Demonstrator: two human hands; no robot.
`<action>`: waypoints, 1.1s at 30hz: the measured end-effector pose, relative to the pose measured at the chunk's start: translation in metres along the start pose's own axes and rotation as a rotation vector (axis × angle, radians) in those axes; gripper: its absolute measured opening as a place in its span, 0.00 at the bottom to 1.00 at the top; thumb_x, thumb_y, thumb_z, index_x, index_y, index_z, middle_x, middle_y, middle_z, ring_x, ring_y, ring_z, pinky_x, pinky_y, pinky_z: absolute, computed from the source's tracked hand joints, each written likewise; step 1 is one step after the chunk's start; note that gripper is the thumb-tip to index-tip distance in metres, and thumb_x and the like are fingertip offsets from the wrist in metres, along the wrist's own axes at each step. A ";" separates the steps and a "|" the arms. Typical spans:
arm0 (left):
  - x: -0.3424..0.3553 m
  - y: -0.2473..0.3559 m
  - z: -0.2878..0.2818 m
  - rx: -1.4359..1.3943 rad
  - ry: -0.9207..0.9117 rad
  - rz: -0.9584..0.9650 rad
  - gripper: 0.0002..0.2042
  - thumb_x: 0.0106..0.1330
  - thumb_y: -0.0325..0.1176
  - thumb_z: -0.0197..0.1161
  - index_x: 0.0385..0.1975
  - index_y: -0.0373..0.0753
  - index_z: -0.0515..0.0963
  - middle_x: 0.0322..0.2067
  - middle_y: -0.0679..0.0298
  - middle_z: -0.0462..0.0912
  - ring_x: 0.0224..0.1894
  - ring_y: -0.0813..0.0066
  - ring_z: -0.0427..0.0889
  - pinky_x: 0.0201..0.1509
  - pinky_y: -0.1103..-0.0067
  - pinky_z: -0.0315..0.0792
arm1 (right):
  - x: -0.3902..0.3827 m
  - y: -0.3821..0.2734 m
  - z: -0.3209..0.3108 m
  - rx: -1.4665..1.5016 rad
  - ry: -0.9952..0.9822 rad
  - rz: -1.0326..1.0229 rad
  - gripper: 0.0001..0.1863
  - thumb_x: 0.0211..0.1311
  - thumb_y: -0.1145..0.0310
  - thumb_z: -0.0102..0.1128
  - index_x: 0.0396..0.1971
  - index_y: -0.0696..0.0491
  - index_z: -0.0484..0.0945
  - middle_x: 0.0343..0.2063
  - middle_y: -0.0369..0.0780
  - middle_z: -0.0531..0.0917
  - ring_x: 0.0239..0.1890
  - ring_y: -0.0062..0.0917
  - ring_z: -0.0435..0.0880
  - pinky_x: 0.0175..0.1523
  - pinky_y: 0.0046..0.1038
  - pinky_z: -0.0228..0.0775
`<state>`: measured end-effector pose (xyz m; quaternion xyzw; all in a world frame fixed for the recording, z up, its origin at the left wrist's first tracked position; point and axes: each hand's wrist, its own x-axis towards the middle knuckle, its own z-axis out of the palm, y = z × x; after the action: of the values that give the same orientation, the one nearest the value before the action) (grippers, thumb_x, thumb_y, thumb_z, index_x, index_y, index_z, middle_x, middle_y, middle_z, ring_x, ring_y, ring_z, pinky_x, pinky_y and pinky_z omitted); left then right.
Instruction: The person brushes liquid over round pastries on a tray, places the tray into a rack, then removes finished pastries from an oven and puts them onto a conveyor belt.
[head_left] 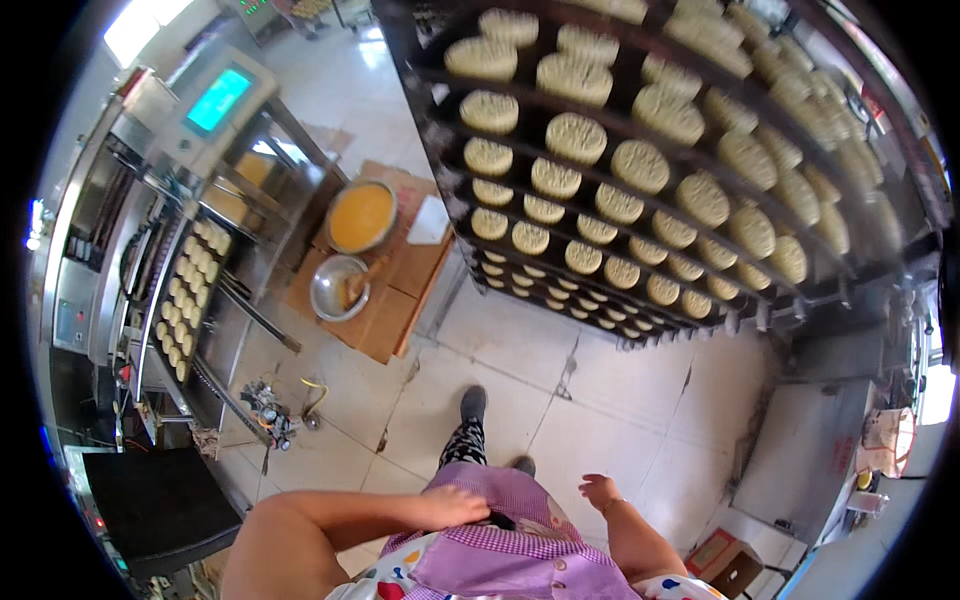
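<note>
My left hand [462,508] lies against the front of my purple checked apron [490,565], fingers curled and pressed together. A small dark patch or object [502,521] shows just beyond its fingertips; what the fingers hold is hidden. Out to the right, over the tiled floor, my right hand [600,491] hangs in the air, its fingers loosely apart and nothing in them. Ahead of me stands a tall dark rack [425,130] whose trays carry many round, pale, pattern-pressed cakes [576,138]. Neither hand touches the rack.
On the left, a machine with a lit screen [218,98] stands by a tray of small dough pieces [180,318]. Cardboard [385,335] bears a bowl of orange-yellow liquid [362,216] and a metal bowl [338,290] with a brush-like tool. A metal cabinet [800,450] and a box [722,562] stand right.
</note>
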<state>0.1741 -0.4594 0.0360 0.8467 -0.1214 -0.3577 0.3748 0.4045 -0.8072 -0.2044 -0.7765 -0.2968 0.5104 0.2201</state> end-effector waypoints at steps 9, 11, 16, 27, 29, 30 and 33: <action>0.038 -0.013 0.084 -0.165 0.026 -0.264 0.17 0.56 0.33 0.55 0.47 0.40 0.73 0.49 0.57 0.75 0.49 0.57 0.75 0.52 0.68 0.70 | -0.086 -0.079 -0.082 0.548 0.334 0.456 0.18 0.52 0.76 0.56 0.46 0.59 0.77 0.35 0.44 0.83 0.34 0.23 0.82 0.38 0.24 0.74; 0.045 -0.012 0.083 -0.218 0.023 -0.264 0.17 0.56 0.32 0.55 0.46 0.40 0.74 0.48 0.57 0.76 0.48 0.57 0.76 0.51 0.68 0.70 | -0.102 -0.064 -0.075 0.583 0.355 0.434 0.19 0.52 0.77 0.56 0.48 0.60 0.75 0.34 0.44 0.84 0.32 0.23 0.83 0.36 0.24 0.74; 0.038 -0.015 0.088 -0.338 0.026 -0.299 0.16 0.54 0.30 0.55 0.44 0.40 0.76 0.46 0.56 0.78 0.46 0.58 0.77 0.49 0.68 0.71 | -0.137 -0.054 -0.033 0.581 0.299 0.494 0.18 0.50 0.74 0.59 0.44 0.55 0.79 0.40 0.43 0.83 0.38 0.26 0.83 0.43 0.26 0.75; -0.010 0.141 -0.146 0.371 0.925 0.216 0.07 0.48 0.19 0.50 0.23 0.39 0.74 0.30 0.60 0.76 0.37 0.58 0.76 0.41 0.65 0.69 | -0.183 0.022 -0.013 0.626 0.443 0.513 0.18 0.50 0.75 0.59 0.45 0.58 0.77 0.35 0.44 0.83 0.34 0.27 0.83 0.37 0.28 0.76; -0.024 0.193 -0.193 0.565 0.966 0.298 0.07 0.45 0.21 0.54 0.22 0.41 0.76 0.32 0.63 0.78 0.37 0.62 0.76 0.43 0.69 0.68 | -0.197 0.020 -0.017 0.682 0.533 0.519 0.19 0.51 0.77 0.56 0.46 0.63 0.74 0.32 0.46 0.83 0.28 0.28 0.83 0.32 0.27 0.76; -0.027 0.209 -0.204 0.624 0.985 0.317 0.05 0.47 0.24 0.55 0.20 0.43 0.76 0.30 0.67 0.77 0.38 0.68 0.75 0.46 0.73 0.66 | -0.201 0.010 -0.019 0.681 0.526 0.536 0.19 0.51 0.77 0.56 0.46 0.62 0.74 0.32 0.46 0.83 0.29 0.28 0.83 0.32 0.27 0.76; -0.042 0.247 -0.216 0.797 0.922 0.331 0.04 0.47 0.25 0.56 0.20 0.43 0.78 0.30 0.67 0.78 0.38 0.69 0.76 0.47 0.73 0.66 | -0.200 -0.009 -0.020 0.676 0.510 0.529 0.20 0.51 0.76 0.56 0.47 0.61 0.75 0.33 0.45 0.83 0.30 0.28 0.83 0.34 0.27 0.75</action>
<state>0.3106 -0.4913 0.3355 0.9584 -0.2008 0.1797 0.0946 0.3603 -0.9381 -0.0583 -0.8106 0.1554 0.4102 0.3880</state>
